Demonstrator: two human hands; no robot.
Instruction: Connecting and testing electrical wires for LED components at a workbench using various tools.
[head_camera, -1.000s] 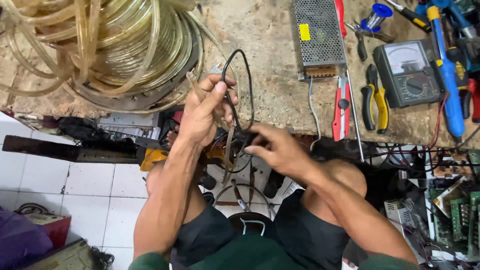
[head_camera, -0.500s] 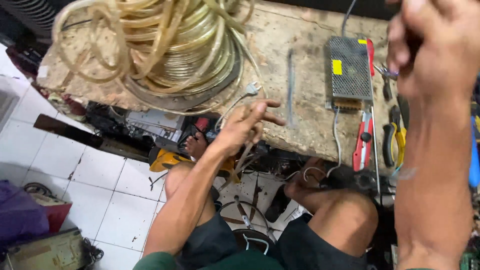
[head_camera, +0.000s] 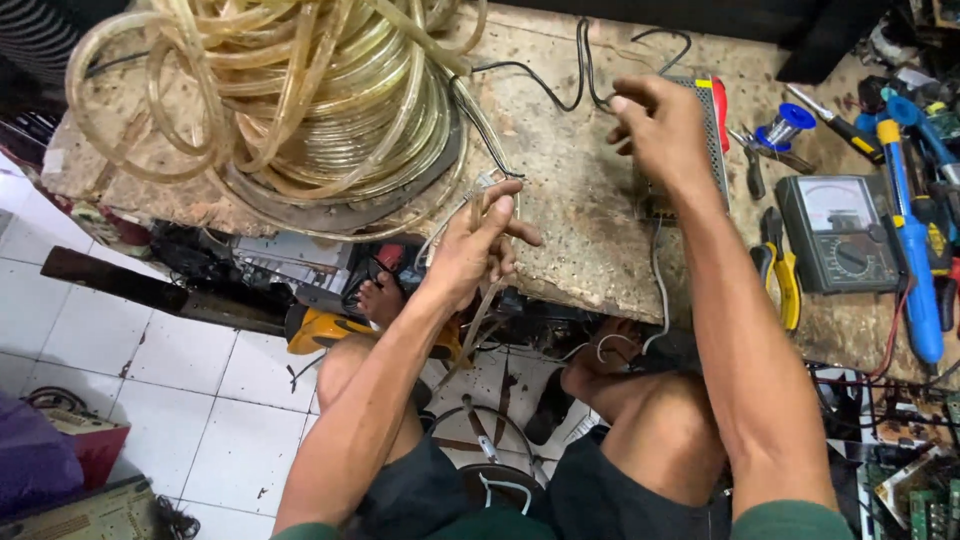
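My left hand is closed around the loose end of a clear yellowish tube strip at the near edge of the worn bench. That strip leads back to a big coil of the same tubing at the far left of the bench. My right hand reaches out over a perforated metal power supply box and pinches a black cable that loops across the bench top.
To the right lie an analogue multimeter, yellow-handled pliers, a solder spool, a screwdriver and a blue tool. Circuit boards sit at the lower right. A yellow power tool and white floor tiles lie below.
My right hand has gone from below the bench edge, up close past the camera, out to the black cable by the metal box. My left hand keeps the tube end.
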